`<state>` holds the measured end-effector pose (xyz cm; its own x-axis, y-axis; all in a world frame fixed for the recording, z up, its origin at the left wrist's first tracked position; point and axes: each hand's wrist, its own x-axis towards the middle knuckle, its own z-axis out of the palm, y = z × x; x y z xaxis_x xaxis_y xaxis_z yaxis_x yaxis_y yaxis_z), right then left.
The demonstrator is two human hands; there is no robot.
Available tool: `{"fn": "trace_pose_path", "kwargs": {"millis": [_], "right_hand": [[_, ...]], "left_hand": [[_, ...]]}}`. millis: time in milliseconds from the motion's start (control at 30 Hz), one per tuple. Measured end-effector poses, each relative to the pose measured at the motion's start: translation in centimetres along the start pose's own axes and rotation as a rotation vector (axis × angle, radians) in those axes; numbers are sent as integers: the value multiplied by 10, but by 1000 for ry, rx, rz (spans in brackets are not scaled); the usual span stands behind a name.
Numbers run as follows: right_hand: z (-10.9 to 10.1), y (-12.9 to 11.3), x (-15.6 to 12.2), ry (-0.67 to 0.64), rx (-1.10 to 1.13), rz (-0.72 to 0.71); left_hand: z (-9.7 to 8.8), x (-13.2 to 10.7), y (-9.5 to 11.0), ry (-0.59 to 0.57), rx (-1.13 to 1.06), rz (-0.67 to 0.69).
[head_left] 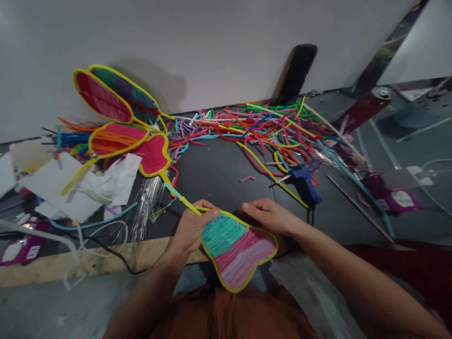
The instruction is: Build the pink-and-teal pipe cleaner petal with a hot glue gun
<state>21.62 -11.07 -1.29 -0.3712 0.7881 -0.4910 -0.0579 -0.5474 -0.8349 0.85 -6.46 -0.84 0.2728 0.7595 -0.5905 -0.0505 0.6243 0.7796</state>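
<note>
I hold a woven fan (pixel 235 249) with a yellow rim and teal, pink and lilac bands over my lap. My left hand (pixel 192 228) is closed around its upper left edge where the yellow and green handle (pixel 180 195) begins. My right hand (pixel 270 215) rests on the fan's top right rim, its fingers curled against the yellow edge.
Several finished fans (pixel 116 122) lie at the back left on white paper scraps (pixel 60 183). A heap of coloured strips (pixel 268 127) covers the dark floor ahead. A blue glue gun (pixel 305 183) lies right of centre, near a thin stick (pixel 358 208). A wooden plank (pixel 99 261) runs along the left.
</note>
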Motion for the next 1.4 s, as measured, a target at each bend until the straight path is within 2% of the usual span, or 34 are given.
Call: {"fn": "trace_pose_path", "kwargs": {"millis": [100,233,400,667,967,1167,1333,1400], "right_hand": [[-4,2,-3,48,87,7],[-6,0,-8,144,63,-34],[3,-1,-11,70,27,-10],[8,1,-3,127,57,-34],[10,6,2,152,69,-57],[10,3,2,48,205,-41],[-6,6,-2,278,300,-87],[-10,10,-4,290,403,-117]], "left_hand": [[0,0,2,8,-7,-2],[-3,1,4,23,-19,25],[-2,0,10,35,-1,78],[2,6,21,-1,65,93],[-2,13,25,-17,71,66],[-12,19,30,-27,26,51],[-32,27,38,32,-113,92],[-42,30,40,91,-218,105]]}}
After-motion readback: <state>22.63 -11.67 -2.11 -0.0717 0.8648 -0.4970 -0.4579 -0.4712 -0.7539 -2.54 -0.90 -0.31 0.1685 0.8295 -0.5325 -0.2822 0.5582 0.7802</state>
